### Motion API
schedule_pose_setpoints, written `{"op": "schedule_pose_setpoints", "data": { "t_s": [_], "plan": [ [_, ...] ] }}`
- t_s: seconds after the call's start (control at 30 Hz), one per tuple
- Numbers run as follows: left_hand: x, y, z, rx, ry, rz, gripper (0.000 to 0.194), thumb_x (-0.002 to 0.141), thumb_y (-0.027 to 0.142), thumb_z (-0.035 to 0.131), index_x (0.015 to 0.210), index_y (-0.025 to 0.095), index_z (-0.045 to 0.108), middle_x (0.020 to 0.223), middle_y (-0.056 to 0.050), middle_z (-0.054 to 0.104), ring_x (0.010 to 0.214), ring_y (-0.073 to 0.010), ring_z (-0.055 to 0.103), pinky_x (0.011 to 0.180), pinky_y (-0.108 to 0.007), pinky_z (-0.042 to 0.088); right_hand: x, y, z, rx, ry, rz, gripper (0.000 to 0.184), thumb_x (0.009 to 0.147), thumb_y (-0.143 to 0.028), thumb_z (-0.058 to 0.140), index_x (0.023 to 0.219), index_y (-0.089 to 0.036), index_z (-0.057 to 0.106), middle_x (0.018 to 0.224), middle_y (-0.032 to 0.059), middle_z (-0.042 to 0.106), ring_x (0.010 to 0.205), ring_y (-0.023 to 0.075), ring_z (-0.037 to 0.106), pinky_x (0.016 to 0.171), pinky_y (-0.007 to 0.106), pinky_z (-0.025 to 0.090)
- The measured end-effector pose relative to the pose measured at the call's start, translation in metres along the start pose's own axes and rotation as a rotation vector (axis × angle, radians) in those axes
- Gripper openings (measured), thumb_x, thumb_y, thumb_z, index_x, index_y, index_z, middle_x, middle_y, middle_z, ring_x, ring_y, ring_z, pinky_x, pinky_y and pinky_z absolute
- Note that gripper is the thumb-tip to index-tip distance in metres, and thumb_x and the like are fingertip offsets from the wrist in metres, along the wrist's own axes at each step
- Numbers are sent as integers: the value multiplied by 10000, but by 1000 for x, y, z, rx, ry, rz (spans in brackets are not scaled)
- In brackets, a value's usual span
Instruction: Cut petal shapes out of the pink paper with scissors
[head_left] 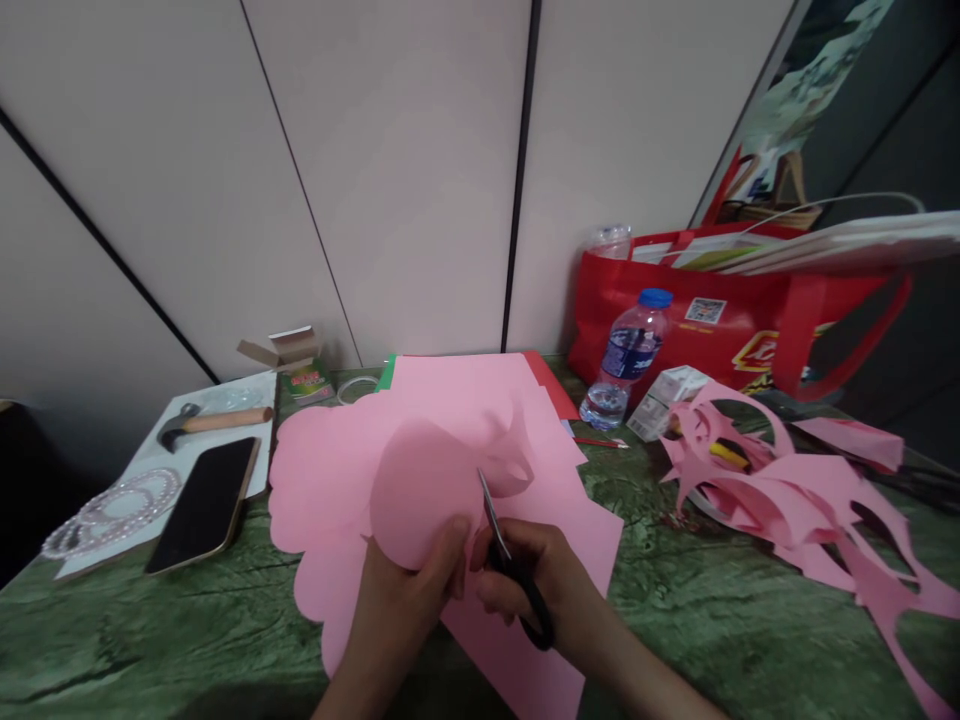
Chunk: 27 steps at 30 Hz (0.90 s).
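My left hand (420, 570) is closed on a rounded piece of pink paper (424, 485), with the thumb pressed on its lower front. In my right hand (536, 575) are black-handled scissors (517, 580), their blades pointing up at the paper's right edge. A curled pink offcut (514, 450) stands out just beyond the blades; whether it is still joined to the round piece, I cannot tell. Underneath both hands lie larger pink sheets (577, 540), and scallop-edged pink paper (315, 470) spreads to the left.
A phone (204, 505), hammer (214, 420) and bead strands (124, 510) lie left, near an opened small box (304, 370). At right stand a water bottle (626, 360), a white carton (667, 400) and a red bag (750, 310). Pink scraps (802, 500) heap over the green tabletop (652, 620).
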<state>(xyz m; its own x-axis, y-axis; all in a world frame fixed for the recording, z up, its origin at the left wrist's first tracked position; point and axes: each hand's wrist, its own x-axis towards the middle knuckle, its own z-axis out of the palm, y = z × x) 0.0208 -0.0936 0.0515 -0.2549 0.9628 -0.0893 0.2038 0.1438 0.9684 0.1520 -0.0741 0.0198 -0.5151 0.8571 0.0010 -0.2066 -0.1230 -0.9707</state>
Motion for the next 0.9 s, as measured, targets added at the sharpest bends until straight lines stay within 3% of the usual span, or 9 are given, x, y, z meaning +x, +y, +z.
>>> {"op": "schedule_pose_setpoints", "data": {
  "t_s": [0.23,0.7,0.9],
  "plan": [
    [-3,0,2,23,15,-34,376,650,402,597,369,193,459,332,16,445,342,-103,392,345,-228,285,2,1,-2,11,27,-24,310,589,-347,768,719,-148,570,556,-47,452,517,98,350,470,225,265],
    [-5,4,4,17,-42,-87,326,672,380,569,427,173,510,350,35,415,325,-76,327,329,-222,212,2,-1,-4,14,37,-24,343,575,-359,780,716,-163,538,592,-44,475,546,118,429,518,241,308],
    [-3,0,4,4,-97,-106,325,678,408,574,469,160,553,371,16,445,370,-103,393,354,-224,255,1,-2,-3,49,34,-51,337,577,-345,784,682,-174,513,591,-50,456,528,114,419,544,266,365]
  ]
}}
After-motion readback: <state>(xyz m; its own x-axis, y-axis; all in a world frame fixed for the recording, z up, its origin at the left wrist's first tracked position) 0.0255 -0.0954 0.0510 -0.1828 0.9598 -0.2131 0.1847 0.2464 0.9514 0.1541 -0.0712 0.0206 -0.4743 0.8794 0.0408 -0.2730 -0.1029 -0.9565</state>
